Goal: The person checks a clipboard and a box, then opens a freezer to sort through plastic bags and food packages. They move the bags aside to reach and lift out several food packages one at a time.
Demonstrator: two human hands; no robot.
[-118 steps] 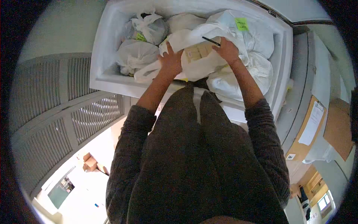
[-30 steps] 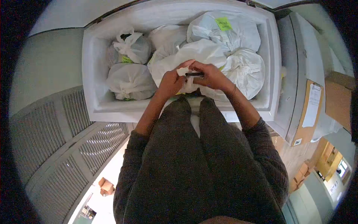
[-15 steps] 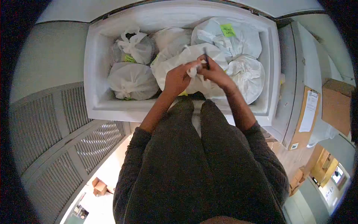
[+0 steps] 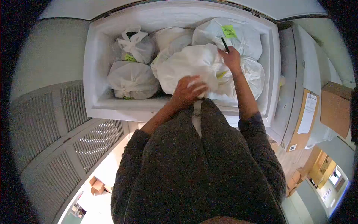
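Several tied white plastic bags fill a white chest freezer. A large white bag lies in the middle. Over its near side is my left hand, fingers spread and somewhat blurred, touching or just above the plastic. My right hand holds a dark pen pointing up and away, at the bag's right side. A small yellow-green label shows between my hands. Beyond the pen, a bag bears a green note with handwriting.
Two bags, one upper left and one lower left, sit in the freezer. Louvred doors stand at the left. At the right are a clipboard with paper and a cardboard box.
My hands have moved apart, the left one nearer to me and opened, the right one up and right with the pen. The middle bag has shifted and its label shows.
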